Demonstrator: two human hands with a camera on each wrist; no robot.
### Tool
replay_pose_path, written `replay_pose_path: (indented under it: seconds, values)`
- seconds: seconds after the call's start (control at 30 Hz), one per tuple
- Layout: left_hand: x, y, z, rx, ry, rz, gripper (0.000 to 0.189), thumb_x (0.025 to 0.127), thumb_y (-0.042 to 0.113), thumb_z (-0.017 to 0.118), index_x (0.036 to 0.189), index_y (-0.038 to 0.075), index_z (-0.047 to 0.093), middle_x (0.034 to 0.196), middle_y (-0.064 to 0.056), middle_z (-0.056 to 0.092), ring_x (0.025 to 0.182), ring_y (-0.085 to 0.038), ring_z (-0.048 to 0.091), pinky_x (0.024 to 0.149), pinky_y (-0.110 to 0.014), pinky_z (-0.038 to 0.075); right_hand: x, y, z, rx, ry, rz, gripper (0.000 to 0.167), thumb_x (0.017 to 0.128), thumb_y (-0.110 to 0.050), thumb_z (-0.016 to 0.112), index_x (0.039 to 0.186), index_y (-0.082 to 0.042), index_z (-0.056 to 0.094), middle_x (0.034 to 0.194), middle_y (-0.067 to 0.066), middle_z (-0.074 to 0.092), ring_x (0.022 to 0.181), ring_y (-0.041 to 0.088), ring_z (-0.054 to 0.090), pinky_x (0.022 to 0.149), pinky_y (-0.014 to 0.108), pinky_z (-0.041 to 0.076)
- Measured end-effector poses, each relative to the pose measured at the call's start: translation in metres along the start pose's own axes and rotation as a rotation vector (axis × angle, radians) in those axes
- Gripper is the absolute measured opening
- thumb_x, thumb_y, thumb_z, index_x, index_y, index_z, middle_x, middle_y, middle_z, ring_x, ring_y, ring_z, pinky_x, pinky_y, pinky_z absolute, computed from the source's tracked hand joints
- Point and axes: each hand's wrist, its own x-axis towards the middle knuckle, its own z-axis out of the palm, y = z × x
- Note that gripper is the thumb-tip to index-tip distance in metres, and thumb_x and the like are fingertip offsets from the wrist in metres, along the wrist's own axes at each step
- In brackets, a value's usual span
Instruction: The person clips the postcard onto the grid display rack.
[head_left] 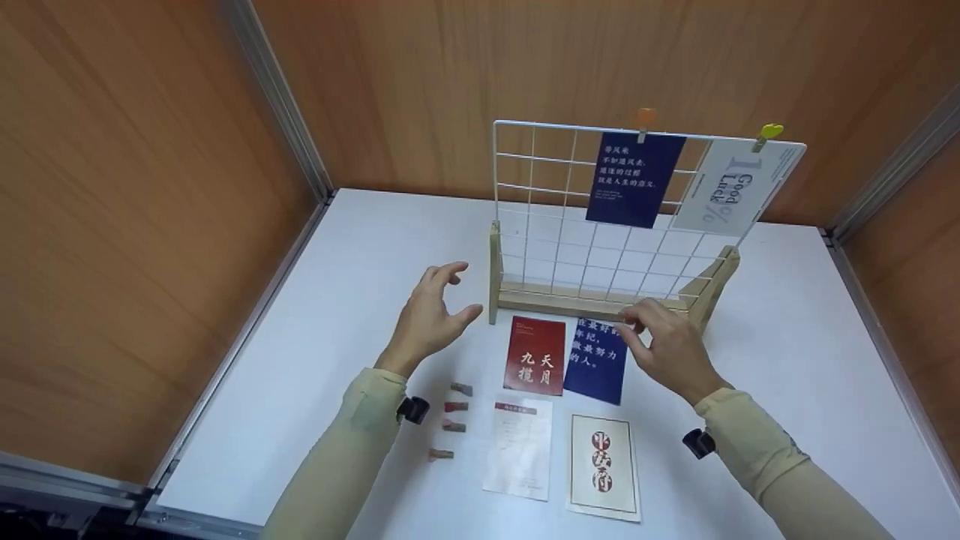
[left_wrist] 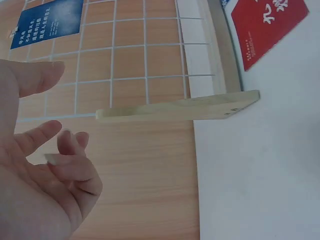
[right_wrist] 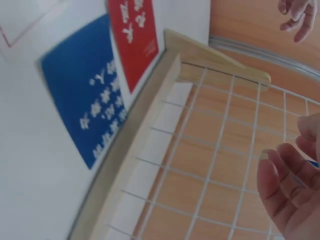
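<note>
My left hand is raised left of the white wire grid rack, thumb and fingers spread apart with nothing between them. Loosely bent and holding nothing, my right hand hovers at the rack's wooden base, overlapping a corner of a dark blue card in the head view. Beside that card lies a red card with white characters. On the rack hang another dark blue card under an orange clip and a pale "Good Luck" card under a yellow clip.
Nearer me on the white table lie a white printed card and a cream card with red round emblems. Several small clips form a column to their left. Wooden panels stand around the table.
</note>
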Motion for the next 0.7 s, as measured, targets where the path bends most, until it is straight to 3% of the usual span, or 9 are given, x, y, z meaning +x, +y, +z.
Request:
replay_pose_path:
  seconds: [0.1, 0.27, 0.37, 0.53, 0.7]
  values:
    - [-0.006, -0.01, 0.006, -0.002, -0.024, -0.047, 0.065, 0.086, 0.026, 0.078, 0.143, 0.015, 0.05, 0.124, -0.009, 0.057, 0.116, -0.026, 0.054, 0.096, -0.047, 0.047, -0.006, -0.003, 0.006, 0.006, -0.078, 0.028, 0.019, 0.084, -0.003, 0.078, 0.099, -0.005, 0.068, 0.087, 0.0, 0.062, 0.076, 0.015, 0.061, 0.064, 0.029, 0.053]
    - [-0.015, -0.022, 0.011, 0.043, -0.112, -0.081, 0.063, 0.085, 0.025, 0.08, 0.141, 0.016, 0.053, 0.124, -0.008, 0.058, 0.116, -0.028, 0.056, 0.093, -0.047, 0.049, -0.016, -0.009, 0.014, 0.016, -0.208, 0.104, 0.02, 0.084, -0.008, 0.079, 0.101, -0.005, 0.069, 0.089, 0.002, 0.062, 0.078, 0.013, 0.061, 0.069, 0.03, 0.055]
    - [-0.017, -0.028, 0.013, 0.091, -0.203, -0.071, 0.059, 0.084, 0.021, 0.081, 0.137, 0.017, 0.057, 0.122, -0.008, 0.06, 0.112, -0.027, 0.059, 0.09, -0.045, 0.051, -0.021, -0.01, 0.016, 0.017, -0.301, 0.179, 0.023, 0.085, -0.012, 0.079, 0.105, -0.004, 0.069, 0.089, 0.003, 0.064, 0.078, 0.015, 0.062, 0.069, 0.032, 0.055]
    - [-0.019, -0.041, 0.02, 0.145, -0.375, -0.071, 0.052, 0.084, 0.015, 0.08, 0.132, 0.017, 0.061, 0.118, -0.006, 0.063, 0.107, -0.026, 0.061, 0.087, -0.043, 0.052, -0.03, -0.011, 0.021, 0.013, -0.49, 0.338, 0.034, 0.085, -0.017, 0.08, 0.114, -0.004, 0.069, 0.098, 0.004, 0.067, 0.09, 0.021, 0.065, 0.081, 0.039, 0.055]
    - [-0.021, -0.054, 0.028, 0.222, -0.521, -0.107, 0.051, 0.082, 0.014, 0.081, 0.129, 0.014, 0.064, 0.117, -0.009, 0.065, 0.101, -0.027, 0.063, 0.086, -0.046, 0.052, -0.038, -0.013, 0.029, -0.01, -0.654, 0.424, 0.046, 0.078, -0.019, 0.085, 0.116, -0.001, 0.068, 0.107, 0.01, 0.067, 0.099, 0.028, 0.065, 0.087, 0.044, 0.053]
